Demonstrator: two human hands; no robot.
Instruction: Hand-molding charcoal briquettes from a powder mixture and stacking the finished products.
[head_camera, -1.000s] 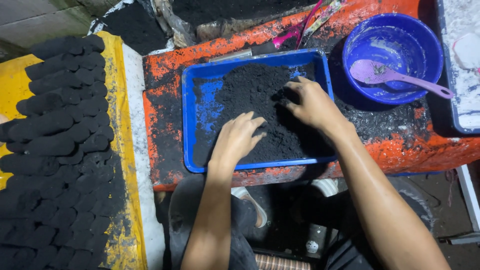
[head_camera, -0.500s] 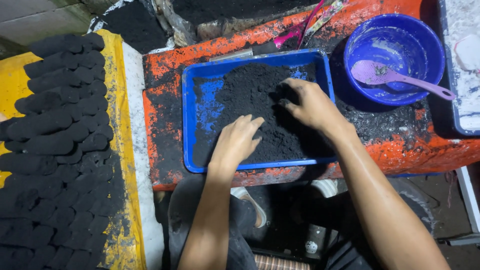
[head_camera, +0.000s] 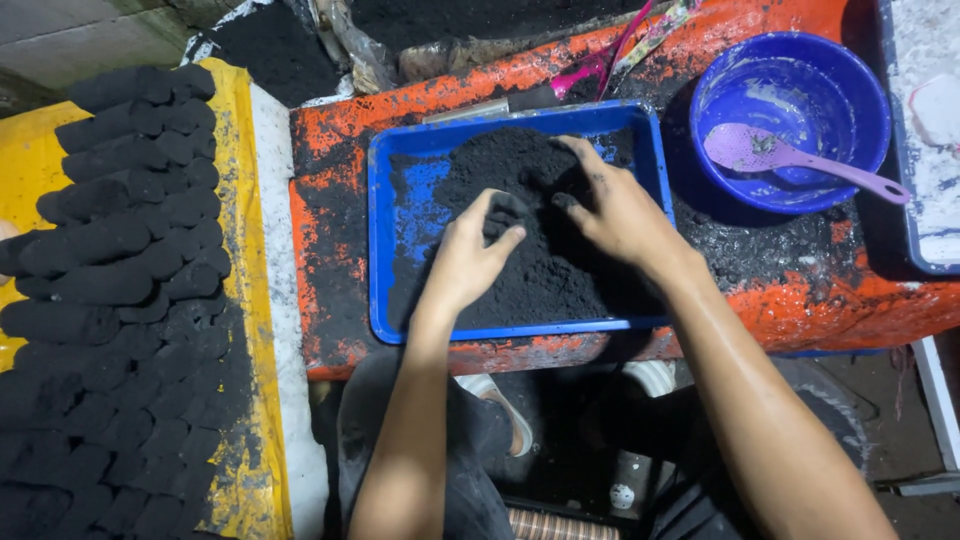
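Note:
A blue rectangular tray (head_camera: 384, 260) holds a heap of black powder (head_camera: 520, 170) on an orange, soot-stained table (head_camera: 330, 150). My left hand (head_camera: 468, 262) curls over the powder, its fingers pinching a small black clump at the heap's middle. My right hand (head_camera: 620, 210) lies on the powder just to the right, fingers spread and pressed into it, tips blackened. The two hands nearly meet over the heap.
Rows of black cylindrical briquettes (head_camera: 120, 260) lie on a yellow sheet (head_camera: 232, 130) at the left. A blue bowl (head_camera: 790, 70) with a purple spoon (head_camera: 790, 158) stands at the right. A white-dusted tray (head_camera: 925, 130) lies at the far right; a pink tool (head_camera: 590, 66) behind.
My left hand has lifted from flat on the powder and closed its fingers on a clump. My right hand has shifted slightly left and up the heap.

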